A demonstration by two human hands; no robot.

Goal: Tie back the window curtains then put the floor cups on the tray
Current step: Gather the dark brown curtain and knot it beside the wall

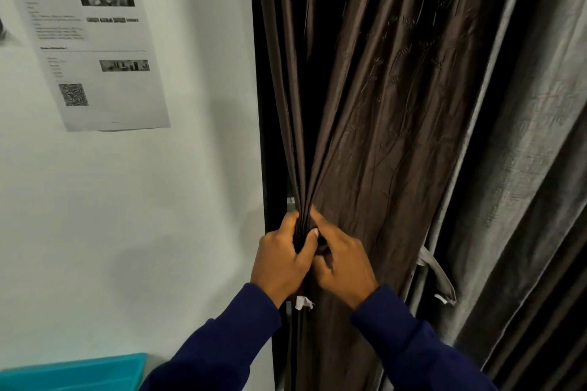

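Observation:
A dark brown curtain (381, 105) hangs beside the white wall and is bunched into tight folds at its left edge. My left hand (282, 260) grips the gathered folds from the left, thumb across the front. My right hand (341, 267) holds the same bunch from the right, fingers curled into the cloth. A grey curtain (524, 200) hangs to the right, with a grey tie-back strap (440, 276) dangling at its edge. A small white tag (303, 302) shows below my hands. No cups are in view.
A printed sheet with a QR code (89, 44) is stuck on the white wall (127, 216) to the left. A teal tray (73, 373) sits at the bottom left corner. A dark frame edge (263, 136) runs between wall and curtain.

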